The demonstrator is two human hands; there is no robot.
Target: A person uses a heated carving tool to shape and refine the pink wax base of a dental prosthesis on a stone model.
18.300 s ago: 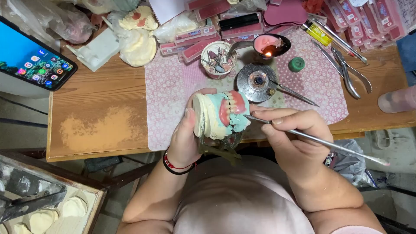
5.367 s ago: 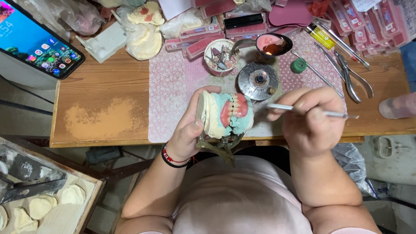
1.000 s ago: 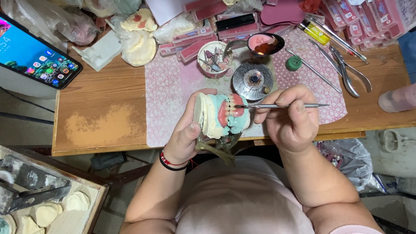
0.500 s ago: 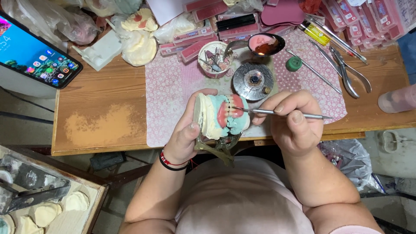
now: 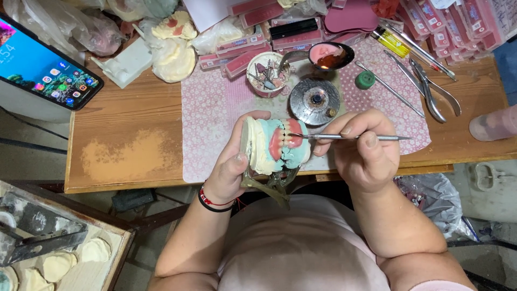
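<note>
Over the bench (image 5: 134, 134) edge, my left hand (image 5: 229, 167) grips the denture model (image 5: 274, 145) from its left, while my right hand (image 5: 363, 151), just to its right, pinches the probe (image 5: 350, 137), lying level, tip touching the pink gum.

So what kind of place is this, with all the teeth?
Probably a dental workshop where false teeth are made. The left hand holds a denture model, the right hand works it with a thin metal tool, and plaster casts lie about.
</note>
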